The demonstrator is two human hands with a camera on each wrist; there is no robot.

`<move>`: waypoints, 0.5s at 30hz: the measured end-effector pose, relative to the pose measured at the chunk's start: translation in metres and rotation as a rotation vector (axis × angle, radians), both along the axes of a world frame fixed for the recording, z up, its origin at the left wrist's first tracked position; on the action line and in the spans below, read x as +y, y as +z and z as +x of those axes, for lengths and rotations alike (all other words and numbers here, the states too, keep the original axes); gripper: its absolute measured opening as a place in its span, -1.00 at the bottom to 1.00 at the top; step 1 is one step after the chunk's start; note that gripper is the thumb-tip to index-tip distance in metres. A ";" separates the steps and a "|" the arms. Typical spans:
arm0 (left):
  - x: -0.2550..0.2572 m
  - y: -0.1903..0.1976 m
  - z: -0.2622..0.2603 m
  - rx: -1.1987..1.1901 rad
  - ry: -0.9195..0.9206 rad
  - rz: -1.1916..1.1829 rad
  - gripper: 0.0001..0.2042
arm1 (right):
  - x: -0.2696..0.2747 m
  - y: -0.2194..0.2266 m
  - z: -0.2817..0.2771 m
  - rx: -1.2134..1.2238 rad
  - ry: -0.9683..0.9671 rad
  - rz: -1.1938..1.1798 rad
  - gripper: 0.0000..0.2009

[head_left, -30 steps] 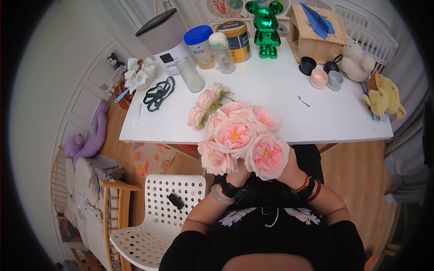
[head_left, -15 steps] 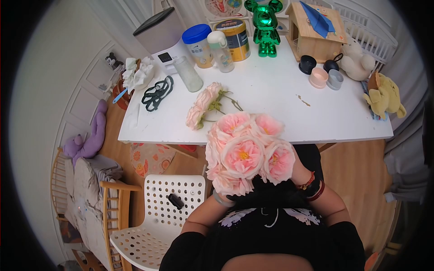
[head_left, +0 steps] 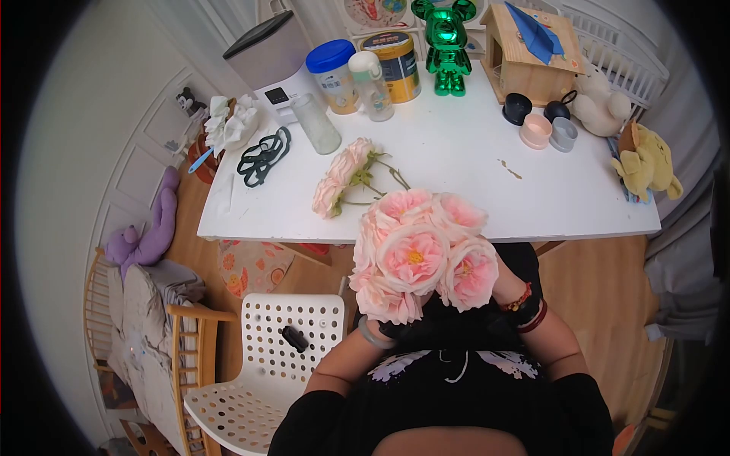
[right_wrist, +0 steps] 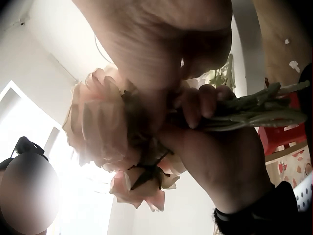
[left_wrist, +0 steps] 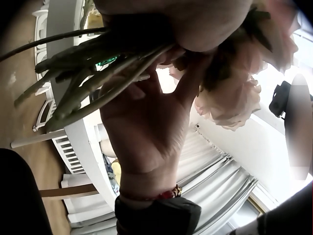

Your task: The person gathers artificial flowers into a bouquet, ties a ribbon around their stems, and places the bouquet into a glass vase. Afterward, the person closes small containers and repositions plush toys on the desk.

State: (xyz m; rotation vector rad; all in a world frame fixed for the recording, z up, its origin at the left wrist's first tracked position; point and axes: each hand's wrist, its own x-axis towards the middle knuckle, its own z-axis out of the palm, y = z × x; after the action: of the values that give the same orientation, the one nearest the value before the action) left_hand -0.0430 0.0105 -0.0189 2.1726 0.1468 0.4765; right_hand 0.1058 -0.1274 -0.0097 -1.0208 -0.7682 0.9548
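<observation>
A bunch of pale pink roses (head_left: 414,258) is held before the body at the table's front edge, blooms toward the head camera. In the right wrist view my left hand (right_wrist: 225,161) grips the green stems (right_wrist: 259,115), fingers curled round them. From the other side my right hand (left_wrist: 146,122) holds the bunch just below the blooms, its thumb beside the flower bases and its fingers partly hidden behind the stems. Loose stem ends stick out past the hands in both wrist views. More pink roses (head_left: 342,178) lie on the white table (head_left: 456,167), just beyond the bunch.
Behind the loose roses stand a clear glass vase (head_left: 315,125), a blue-lidded tub (head_left: 332,80) and a green bear figure (head_left: 447,53). Dark green ribbon (head_left: 264,156) lies at left. Small cups (head_left: 536,131) sit at right, and a white chair (head_left: 281,365) is at my left.
Both hands have drawn the bunch toward the body and slightly right, turning its blooms a little. More stems of the roses on the table show. The last half second brings little movement.
</observation>
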 end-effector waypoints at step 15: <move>0.005 0.006 0.028 -0.108 0.236 0.060 -0.54 | 0.006 0.009 -0.013 -0.126 -0.055 0.020 -0.56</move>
State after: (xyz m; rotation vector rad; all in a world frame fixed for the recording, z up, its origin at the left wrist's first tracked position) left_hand -0.0147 0.0154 -0.0130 2.1930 0.3353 0.7384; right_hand 0.0933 -0.1212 -0.0002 -1.0870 -0.8486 0.8401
